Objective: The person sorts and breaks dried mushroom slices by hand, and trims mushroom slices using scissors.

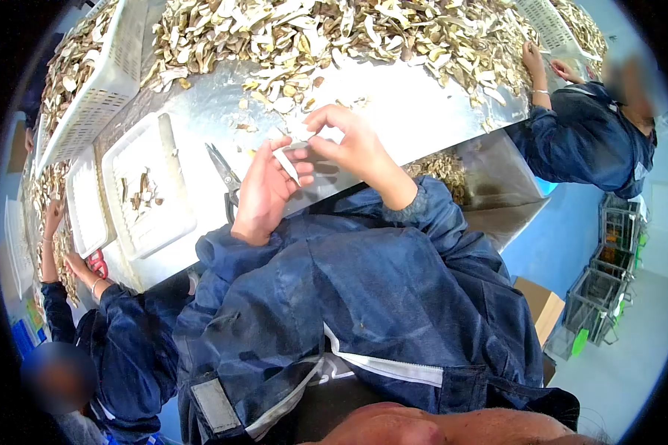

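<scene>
My left hand (266,189) is palm up over the near edge of the metal table. A pale dried mushroom slice (286,165) lies across its curled fingers. Just right of it, my right hand (358,144) bends thumb and forefinger toward each other beside the left fingertips. What sits between those right fingers is too small and bright to make out. Black scissors (223,172) rest on the table left of my left hand. Past both hands spreads a large heap of dried mushroom slices (334,37).
A white tray (110,200) holding a few brown slices stands at the left, near a tall white perforated basket (115,89) of slices. Co-workers work at the left (119,341) and right (583,133). A metal chute (501,189) and wire crates (597,289) are at the right.
</scene>
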Demonstrator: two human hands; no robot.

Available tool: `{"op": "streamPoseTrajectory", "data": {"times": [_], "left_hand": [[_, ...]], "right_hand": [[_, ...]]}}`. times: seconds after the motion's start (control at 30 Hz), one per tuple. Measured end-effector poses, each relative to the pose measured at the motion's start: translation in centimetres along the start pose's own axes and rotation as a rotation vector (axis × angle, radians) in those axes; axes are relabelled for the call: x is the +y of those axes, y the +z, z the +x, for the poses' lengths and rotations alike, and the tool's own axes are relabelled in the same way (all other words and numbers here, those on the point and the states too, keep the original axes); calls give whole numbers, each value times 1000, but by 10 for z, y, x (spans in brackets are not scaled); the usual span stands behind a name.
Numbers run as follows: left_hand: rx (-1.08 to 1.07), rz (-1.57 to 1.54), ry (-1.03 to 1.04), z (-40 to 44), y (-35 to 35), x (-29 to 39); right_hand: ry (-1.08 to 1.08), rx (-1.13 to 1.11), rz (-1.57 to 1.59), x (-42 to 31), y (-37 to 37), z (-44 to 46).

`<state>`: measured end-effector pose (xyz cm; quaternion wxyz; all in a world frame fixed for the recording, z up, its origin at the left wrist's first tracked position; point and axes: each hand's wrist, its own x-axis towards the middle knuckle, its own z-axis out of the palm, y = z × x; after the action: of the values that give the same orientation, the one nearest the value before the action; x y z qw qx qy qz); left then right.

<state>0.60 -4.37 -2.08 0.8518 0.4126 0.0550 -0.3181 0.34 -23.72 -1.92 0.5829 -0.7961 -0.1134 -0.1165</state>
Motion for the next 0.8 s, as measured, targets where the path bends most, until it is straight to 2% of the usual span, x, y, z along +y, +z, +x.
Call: {"op": "streamPoseTrajectory", "data": {"times": [0.07,0.1,0.13,0.17,0.2,0.27,0.37,0.47,0.63,0.73,0.8], "left_hand": [[-55,-70,-26,0,12,4],[35,-121,-46,-3,23,7],[3,-76,-34,-2,14,4],[-28,-32,-22,2,-2,-2],[-61,12,-13,3,-10,-6],[19,34,-60,0,-6,-5],[73,56,-82,-5,2,-1],[35,12,-49,-5,-12,-3],[55,-4,-27,-4,-20,-5],[3,-89,-54,1,-11,-8],[-6,-156,-61,1,6,-5]], "right_hand": [[-55,-63,18,-8,2,3],[-110,-113,19,-13,0,8],[-165,-161,18,-15,-2,11],[-158,-69,-18,-3,-3,16],[-135,-3,-160,9,-6,27],[-94,128,-445,34,-15,54],[-225,116,-729,71,-19,78],[-134,-52,-851,79,-21,83],[-67,95,-600,56,-39,64],[180,48,-163,27,-32,46],[201,-190,-86,-1,-20,32]]}}
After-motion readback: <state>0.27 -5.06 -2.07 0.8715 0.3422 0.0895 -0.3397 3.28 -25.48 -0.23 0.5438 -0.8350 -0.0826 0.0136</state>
